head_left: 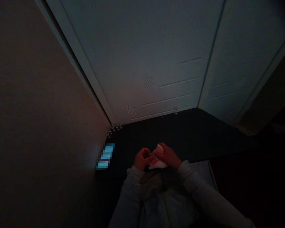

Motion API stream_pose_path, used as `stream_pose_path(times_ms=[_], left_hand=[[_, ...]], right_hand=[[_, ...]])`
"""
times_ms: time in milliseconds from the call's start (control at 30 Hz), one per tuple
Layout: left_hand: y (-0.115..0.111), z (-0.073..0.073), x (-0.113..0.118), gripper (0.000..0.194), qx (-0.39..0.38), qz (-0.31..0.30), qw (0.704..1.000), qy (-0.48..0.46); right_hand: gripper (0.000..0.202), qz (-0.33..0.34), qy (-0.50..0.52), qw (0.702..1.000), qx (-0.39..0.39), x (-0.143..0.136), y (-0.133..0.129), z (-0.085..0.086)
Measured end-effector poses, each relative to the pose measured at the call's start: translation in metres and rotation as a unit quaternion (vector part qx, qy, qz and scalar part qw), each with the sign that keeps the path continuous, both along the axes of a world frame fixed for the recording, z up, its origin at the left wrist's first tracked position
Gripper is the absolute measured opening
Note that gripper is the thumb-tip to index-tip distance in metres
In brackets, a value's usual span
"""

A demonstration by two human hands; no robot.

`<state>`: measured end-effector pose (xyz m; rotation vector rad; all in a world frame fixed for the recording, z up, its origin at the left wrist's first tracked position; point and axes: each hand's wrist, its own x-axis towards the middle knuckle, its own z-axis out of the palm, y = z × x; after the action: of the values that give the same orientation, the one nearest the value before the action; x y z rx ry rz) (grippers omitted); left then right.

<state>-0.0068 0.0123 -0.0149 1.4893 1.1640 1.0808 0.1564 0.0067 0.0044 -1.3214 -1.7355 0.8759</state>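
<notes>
My right hand (pixel 167 155) is closed around a crumpled white cloth or tissue (pixel 159 163), which hangs below the fingers and looks pinkish in the dim light. Close beside it, my left hand (pixel 142 159) has its fingers curled, thumb and fingertips pinched toward the cloth. Something small may be between the two hands, but it is too dark to make out. Both hands are just above the near edge of a black table (pixel 175 136).
Several small clear, shiny objects (pixel 114 128) stand in the table's far left corner. Another small clear object (pixel 176 110) is at the back edge by the white panelled door (pixel 142 57). A lit, pixelated screen (pixel 105 156) lies at the left, near the wall (pixel 49 120).
</notes>
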Motion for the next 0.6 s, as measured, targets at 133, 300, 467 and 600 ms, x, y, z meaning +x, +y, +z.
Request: stream_pose_path(times_ms=[133,300,467,600], left_hand=[[-0.001,0.000,0.000,0.026,0.005,0.007,1.000,0.010],[-0.004,0.006,0.002,0.028,-0.010,0.007,1.000,-0.002],[-0.005,0.010,0.004,0.026,-0.009,0.007,1.000,-0.009],[-0.004,0.009,0.004,0.028,-0.017,0.013,1.000,-0.007]], right_hand=[[0.029,-0.006,-0.012,1.000,-0.004,-0.001,0.000,-0.001],[0.031,-0.007,-0.017,1.000,-0.001,-0.002,-0.001,0.001],[0.027,-0.001,-0.016,1.000,0.007,-0.002,-0.001,0.001],[0.027,-0.008,-0.011,1.000,0.010,-0.001,-0.002,0.000]])
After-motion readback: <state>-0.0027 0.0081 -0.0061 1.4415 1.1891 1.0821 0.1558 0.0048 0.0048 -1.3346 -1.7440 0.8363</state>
